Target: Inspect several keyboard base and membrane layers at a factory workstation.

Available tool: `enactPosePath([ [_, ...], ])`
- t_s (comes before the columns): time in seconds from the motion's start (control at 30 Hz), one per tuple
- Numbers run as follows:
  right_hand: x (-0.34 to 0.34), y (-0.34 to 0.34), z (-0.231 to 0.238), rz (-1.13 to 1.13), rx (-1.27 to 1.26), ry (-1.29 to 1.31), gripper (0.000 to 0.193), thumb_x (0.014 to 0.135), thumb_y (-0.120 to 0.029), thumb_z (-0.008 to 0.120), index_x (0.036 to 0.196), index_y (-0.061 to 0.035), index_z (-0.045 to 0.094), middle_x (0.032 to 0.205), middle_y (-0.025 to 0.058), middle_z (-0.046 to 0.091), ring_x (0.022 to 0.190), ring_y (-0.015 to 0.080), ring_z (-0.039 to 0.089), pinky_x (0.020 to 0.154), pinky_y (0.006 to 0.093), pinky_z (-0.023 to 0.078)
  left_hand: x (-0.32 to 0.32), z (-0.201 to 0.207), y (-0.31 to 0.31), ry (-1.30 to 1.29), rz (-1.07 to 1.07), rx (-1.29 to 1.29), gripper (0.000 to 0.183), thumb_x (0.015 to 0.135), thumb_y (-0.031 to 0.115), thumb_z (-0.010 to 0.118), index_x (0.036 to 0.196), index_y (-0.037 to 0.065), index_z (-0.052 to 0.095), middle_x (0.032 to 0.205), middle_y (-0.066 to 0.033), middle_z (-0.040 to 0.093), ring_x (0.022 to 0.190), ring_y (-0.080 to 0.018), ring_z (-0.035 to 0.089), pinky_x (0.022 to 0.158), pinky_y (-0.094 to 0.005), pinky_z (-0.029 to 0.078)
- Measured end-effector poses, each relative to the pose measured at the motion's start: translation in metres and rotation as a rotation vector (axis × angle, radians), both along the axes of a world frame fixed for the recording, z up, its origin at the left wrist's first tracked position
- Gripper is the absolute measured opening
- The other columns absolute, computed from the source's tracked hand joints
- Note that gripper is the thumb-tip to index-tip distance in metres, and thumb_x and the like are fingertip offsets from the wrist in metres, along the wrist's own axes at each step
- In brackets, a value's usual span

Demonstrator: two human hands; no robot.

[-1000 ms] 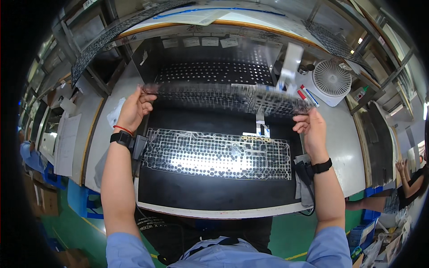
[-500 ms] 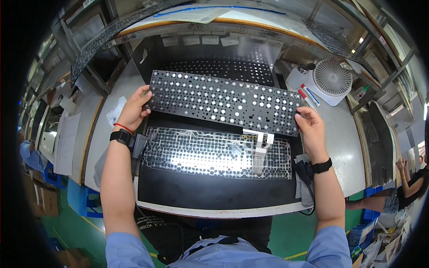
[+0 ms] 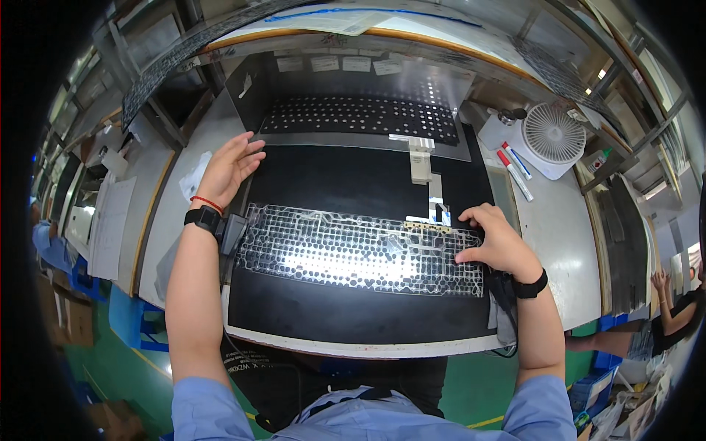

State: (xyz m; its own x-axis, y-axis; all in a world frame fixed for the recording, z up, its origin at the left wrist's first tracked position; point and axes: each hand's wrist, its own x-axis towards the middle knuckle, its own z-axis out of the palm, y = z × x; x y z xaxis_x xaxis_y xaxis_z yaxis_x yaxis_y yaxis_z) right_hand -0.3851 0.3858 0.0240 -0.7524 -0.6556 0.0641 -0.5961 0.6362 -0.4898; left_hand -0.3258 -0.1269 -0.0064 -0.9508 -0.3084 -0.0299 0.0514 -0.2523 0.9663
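A clear keyboard membrane sheet (image 3: 353, 253) with printed traces and rows of round spots lies on the black mat (image 3: 331, 312). A pale flat tail (image 3: 436, 192) extends away from its far edge. My right hand (image 3: 500, 239) hovers at the sheet's right end, thumb and forefinger apart, nothing seen between them; whether it touches the sheet, I cannot tell. My left hand (image 3: 232, 170) is open and empty over the mat's far left side. At the back, a black perforated keyboard plate (image 3: 353, 114) sits by the upright panel, a second pale tail (image 3: 420, 163) below it.
A dark shiny panel (image 3: 254, 99) stands behind the mat. To the right are a white fan (image 3: 553, 140), a red marker (image 3: 513, 163) and a blue marker (image 3: 521, 152). Crumpled clear plastic (image 3: 193, 180) lies at left. Another person (image 3: 676, 309) is at far right.
Both hands have let go of the black perforated plate, which has gone from above the membrane to the back. My right hand has come down and inward to the membrane's right end.
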Motion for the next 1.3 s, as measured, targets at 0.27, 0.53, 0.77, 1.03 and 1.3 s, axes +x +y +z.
enactPosePath([
  [0.27, -0.002, -0.001, 0.0, -0.125, -0.006, -0.207, 0.053, 0.06, -0.012, 0.093, 0.103, -0.004, 0.064, 0.084, 0.0023, 0.055, 0.083, 0.0168, 0.053, 0.075, 0.0308, 0.046, 0.0, -0.003, -0.002, -0.038, -0.032, -0.027, 0.037, 0.105, 0.024, 0.051, 0.134, 0.002, 0.051, 0.121, -0.0123, 0.064, 0.103, -0.0173, 0.064, 0.087, -0.0271, 0.054],
  [0.53, -0.006, 0.006, -0.01, -0.132, -0.023, -0.03, 0.046, 0.061, -0.016, 0.093, 0.094, -0.0033, 0.064, 0.083, 0.0074, 0.058, 0.076, 0.0202, 0.055, 0.069, 0.0322, 0.047, 0.001, -0.001, 0.001, -0.062, -0.061, -0.046, 0.038, 0.105, 0.028, 0.052, 0.133, 0.002, 0.052, 0.118, -0.0115, 0.065, 0.1, -0.0157, 0.065, 0.086, -0.0272, 0.054],
  [0.77, -0.003, 0.002, 0.001, -0.166, 0.011, -0.173, 0.039, 0.065, -0.013, 0.091, 0.089, -0.0028, 0.062, 0.077, 0.0067, 0.059, 0.072, 0.0178, 0.058, 0.07, 0.03, 0.047, 0.002, -0.001, 0.001, -0.075, -0.067, -0.051, 0.039, 0.105, 0.027, 0.051, 0.135, 0.002, 0.052, 0.119, -0.0116, 0.066, 0.101, -0.0159, 0.066, 0.085, -0.026, 0.054],
  [1.03, -0.018, 0.004, -0.012, -0.268, -0.529, -0.366, 0.018, 0.086, -0.004, 0.074, 0.1, -0.0025, 0.064, 0.086, -0.0012, 0.064, 0.079, 0.0061, 0.057, 0.071, 0.0233, 0.047, 0.002, 0.004, 0.008, -0.097, -0.087, -0.064, 0.039, 0.105, 0.028, 0.051, 0.134, 0.002, 0.052, 0.12, -0.0115, 0.065, 0.102, -0.0161, 0.066, 0.086, -0.0259, 0.054],
  [1.3, -0.025, 0.002, -0.019, -0.346, -0.714, -0.463, 0.015, 0.091, -0.002, 0.069, 0.104, -0.0017, 0.062, 0.092, -0.001, 0.065, 0.082, 0.005, 0.058, 0.073, 0.0216, 0.048, 0.001, -0.001, 0.012, -0.127, -0.291, -0.137, 0.029, 0.103, 0.029, 0.054, 0.118, 0.005, 0.063, 0.107, -0.0015, 0.069, 0.095, -0.0086, 0.065, 0.085, -0.0252, 0.051],
])
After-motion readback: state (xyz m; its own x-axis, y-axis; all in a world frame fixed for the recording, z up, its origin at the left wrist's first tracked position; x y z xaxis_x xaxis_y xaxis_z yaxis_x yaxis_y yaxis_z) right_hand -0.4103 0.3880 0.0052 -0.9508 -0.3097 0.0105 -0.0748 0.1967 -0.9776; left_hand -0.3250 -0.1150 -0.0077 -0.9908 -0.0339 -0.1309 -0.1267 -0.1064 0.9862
